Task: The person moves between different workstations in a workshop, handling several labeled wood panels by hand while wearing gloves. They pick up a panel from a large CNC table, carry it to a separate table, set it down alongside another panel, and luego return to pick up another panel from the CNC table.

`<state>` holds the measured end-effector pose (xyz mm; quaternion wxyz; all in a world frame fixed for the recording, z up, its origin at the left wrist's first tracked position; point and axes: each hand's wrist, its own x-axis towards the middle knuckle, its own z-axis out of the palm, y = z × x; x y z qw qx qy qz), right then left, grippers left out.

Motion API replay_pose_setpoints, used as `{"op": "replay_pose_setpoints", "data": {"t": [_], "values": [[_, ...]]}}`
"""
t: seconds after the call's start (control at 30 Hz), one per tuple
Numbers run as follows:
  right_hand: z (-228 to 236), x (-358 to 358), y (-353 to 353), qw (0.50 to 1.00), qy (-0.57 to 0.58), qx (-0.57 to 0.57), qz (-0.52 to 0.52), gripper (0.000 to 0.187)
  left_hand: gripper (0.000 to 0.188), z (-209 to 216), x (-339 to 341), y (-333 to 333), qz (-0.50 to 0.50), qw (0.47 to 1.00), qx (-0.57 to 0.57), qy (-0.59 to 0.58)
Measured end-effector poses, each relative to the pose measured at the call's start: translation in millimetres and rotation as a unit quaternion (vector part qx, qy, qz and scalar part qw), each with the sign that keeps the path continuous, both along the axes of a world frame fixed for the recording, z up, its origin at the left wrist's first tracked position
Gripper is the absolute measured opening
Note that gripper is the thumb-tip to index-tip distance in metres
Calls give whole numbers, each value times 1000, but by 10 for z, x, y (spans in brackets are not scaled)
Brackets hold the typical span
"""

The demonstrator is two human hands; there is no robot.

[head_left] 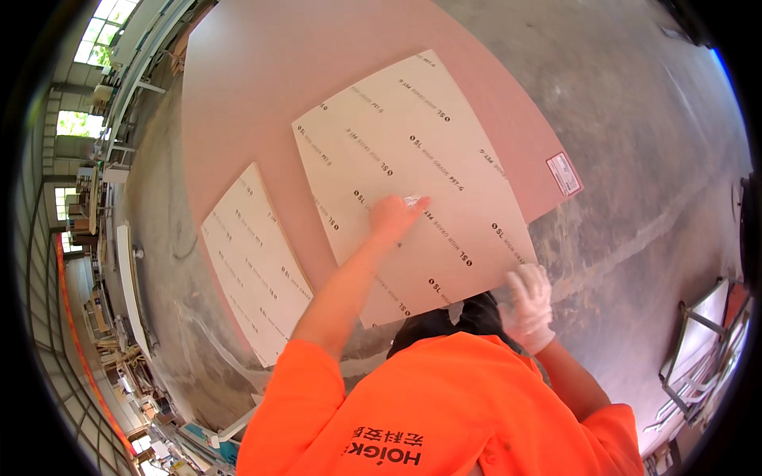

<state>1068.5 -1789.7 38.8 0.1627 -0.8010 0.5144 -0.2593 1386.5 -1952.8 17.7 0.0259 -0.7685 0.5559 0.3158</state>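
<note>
A large cream panel (pixel 421 159) with rows of dark print lies flat on a bigger pinkish sheet (pixel 238 87). My left hand (pixel 393 218) rests over the middle of the panel, its fingers closed on a small whitish crumpled wad (pixel 412 201). What the wad is made of cannot be made out. My right hand (pixel 530 305) wears a thin whitish glove. It is beside the panel's near right corner, fingers loosely apart, with nothing visible in it. Whether it touches the corner is unclear.
A second, smaller printed panel (pixel 258 266) lies to the left on the pink sheet. A red-and-white label (pixel 563 174) sits at that sheet's right corner. Grey concrete floor (pixel 635 159) surrounds it. Metal frames (pixel 698 337) stand at right; shelving and clutter (pixel 103 309) line the left.
</note>
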Motion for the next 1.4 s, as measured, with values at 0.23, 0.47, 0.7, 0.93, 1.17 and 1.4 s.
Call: {"op": "replay_pose_setpoints", "data": {"t": [0.23, 0.47, 0.7, 0.93, 1.17, 1.4], "values": [[-52, 660, -221, 959, 89, -27, 267, 42, 45, -396, -143, -150, 27, 999, -39, -25], [-192, 911, -403, 948, 102, -88, 289, 38, 27, -401, -117, -3, 75, 989, -123, 44], [-141, 1051, -538, 942, 116, -85, 305, 38, 19, -24, 512, 589, 194, 930, -236, 203], [114, 1143, -476, 917, 167, -69, 355, 46, 15, 375, 1840, 1986, 458, 729, -287, 420], [1657, 1356, -761, 887, 239, -39, 392, 50, 27, -39, 1580, 2508, 577, 528, -289, 552], [2678, 1621, -1144, 874, 291, -44, 385, 56, 37, -618, 745, 996, 430, 613, -139, 648]]}}
